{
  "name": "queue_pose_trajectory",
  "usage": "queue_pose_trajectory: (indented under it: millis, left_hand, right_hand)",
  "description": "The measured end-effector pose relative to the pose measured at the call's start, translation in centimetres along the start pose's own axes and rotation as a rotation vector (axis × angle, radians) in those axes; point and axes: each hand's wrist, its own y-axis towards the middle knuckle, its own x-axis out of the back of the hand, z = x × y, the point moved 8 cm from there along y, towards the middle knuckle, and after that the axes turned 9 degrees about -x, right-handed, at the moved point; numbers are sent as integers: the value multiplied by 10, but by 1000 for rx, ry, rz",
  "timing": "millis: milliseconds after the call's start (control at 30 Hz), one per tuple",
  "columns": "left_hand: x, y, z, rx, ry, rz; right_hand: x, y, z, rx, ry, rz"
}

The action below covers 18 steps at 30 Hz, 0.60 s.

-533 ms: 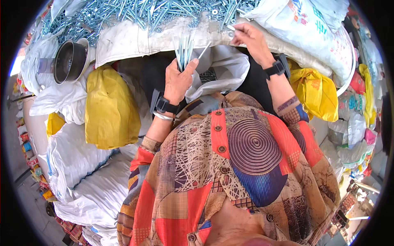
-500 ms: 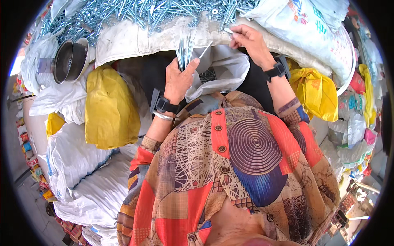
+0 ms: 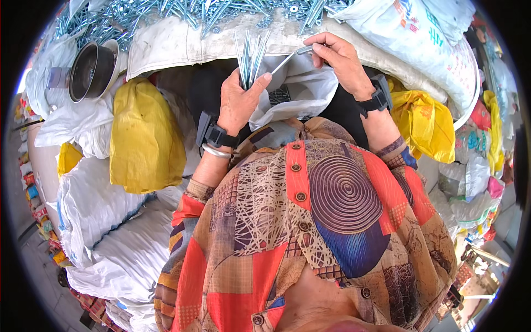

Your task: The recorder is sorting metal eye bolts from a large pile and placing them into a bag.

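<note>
My left hand (image 3: 237, 104) is closed around a fanned bundle of long thin metal rods (image 3: 250, 60), their ends pointing up and away from me. One rod (image 3: 283, 63) leans out to the right from between its thumb and fingers. At that rod's far end, my right hand (image 3: 342, 62) pinches a short grey metal sleeve (image 3: 303, 50). Sleeve and rod tip meet there; how far the rod goes in cannot be made out. Below the hands, an open white sack (image 3: 312, 91) lies between my knees, with more metal rods (image 3: 279, 95) inside it.
A heap of loose metal rods, nuts and washers (image 3: 160, 19) covers the pale cloth-covered surface (image 3: 166, 52) ahead. A dark bowl (image 3: 91, 72) stands at left. Yellow bags (image 3: 146, 138) hang on both sides. A printed white sack (image 3: 415, 47) lies far right; white sacks (image 3: 127, 249) fill the lower left.
The leaning rod and the sleeve in my right hand, apart before, now meet. My right hand has shifted slightly, and the left still grips the bundle.
</note>
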Motion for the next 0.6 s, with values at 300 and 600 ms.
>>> queue_pose_trajectory:
  millis: [300, 600]
  left_hand:
    - [2, -1, -15, -46, 247, 25]
    - [39, 6, 17, 180, -298, -190]
  right_hand:
    - [-53, -5, -7, -94, -57, 198]
    - [19, 21, 5, 423, -813, -330]
